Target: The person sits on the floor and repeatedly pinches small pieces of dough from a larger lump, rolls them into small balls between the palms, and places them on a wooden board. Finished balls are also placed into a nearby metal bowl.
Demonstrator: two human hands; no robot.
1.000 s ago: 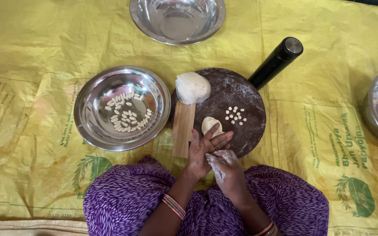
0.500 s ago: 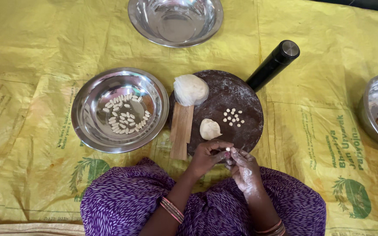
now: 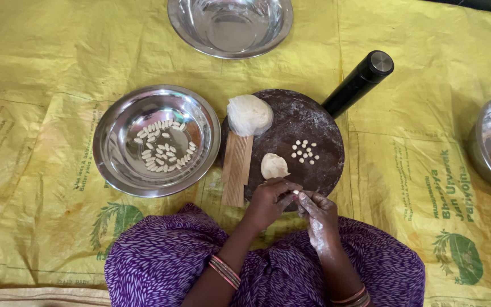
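Here your left hand (image 3: 268, 202) and right hand (image 3: 316, 213) meet fingertip to fingertip over the near edge of the board (image 3: 313, 122), both pinched nearly closed on a tiny dough bit (image 3: 295, 193), likely soft, light and sticky, so grip gently with fingertips only.

From my feed I see the ground covered by a yellow woven plastic sheet (image 3: 58, 51), made of sacks laid edge to edge, with creases and seams running across it. Green printed emblems and lettering show near its right edge and its near left part. An orange-red patch sits at the left edge. A dark strip of bare floor (image 3: 484, 4) shows past the sheet's far right corner. The light is soft, even daylight, with faint shadows.
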